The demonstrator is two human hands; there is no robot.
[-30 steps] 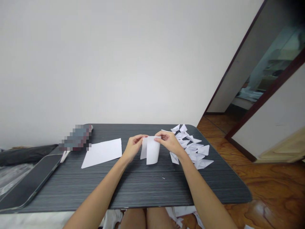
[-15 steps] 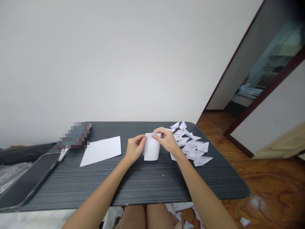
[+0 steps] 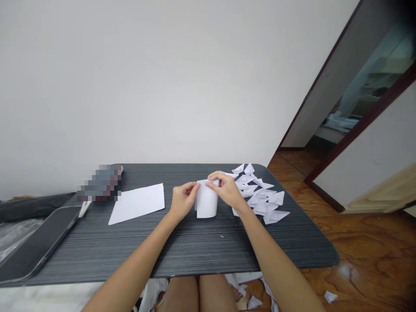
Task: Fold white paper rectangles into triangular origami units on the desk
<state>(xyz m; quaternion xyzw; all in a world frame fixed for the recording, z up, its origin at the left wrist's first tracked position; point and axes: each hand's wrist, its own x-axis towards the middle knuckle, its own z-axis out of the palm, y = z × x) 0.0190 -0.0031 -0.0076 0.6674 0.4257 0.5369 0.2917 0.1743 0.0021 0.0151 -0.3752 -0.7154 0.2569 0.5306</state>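
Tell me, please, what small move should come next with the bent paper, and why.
I'd probably crease the bent paper along its right side: it looks rounded there, not flat, while the left grip holds the upper left corner, where the edges nearly align, and the right grip holds the top.

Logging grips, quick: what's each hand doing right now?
Left hand: closed, pinching the bent paper.
Right hand: closed, holding the same paper's top.
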